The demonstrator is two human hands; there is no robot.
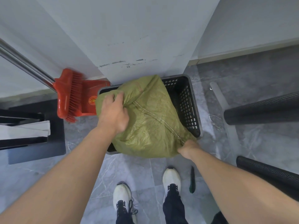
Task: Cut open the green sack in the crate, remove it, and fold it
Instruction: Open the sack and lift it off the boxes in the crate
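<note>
A bulging green woven sack (pixel 150 123) fills a black perforated plastic crate (pixel 186 101) on the grey tiled floor and spills over its near rim. A stitched seam runs diagonally across the sack's top. My left hand (pixel 114 113) clutches a bunch of the fabric at the sack's upper left. My right hand (pixel 188 148) pinches the sack's near right corner, where the seam ends. A dark, green-handled cutter (pixel 192 180) lies on the floor by my right shoe, apart from both hands.
A red broom and dustpan (pixel 72 96) lean against the white wall left of the crate. A black stand with white sheets (pixel 29 131) is at the far left. Black mesh chair parts (pixel 265 109) jut in from the right. My white shoes (pixel 123 199) stand just before the crate.
</note>
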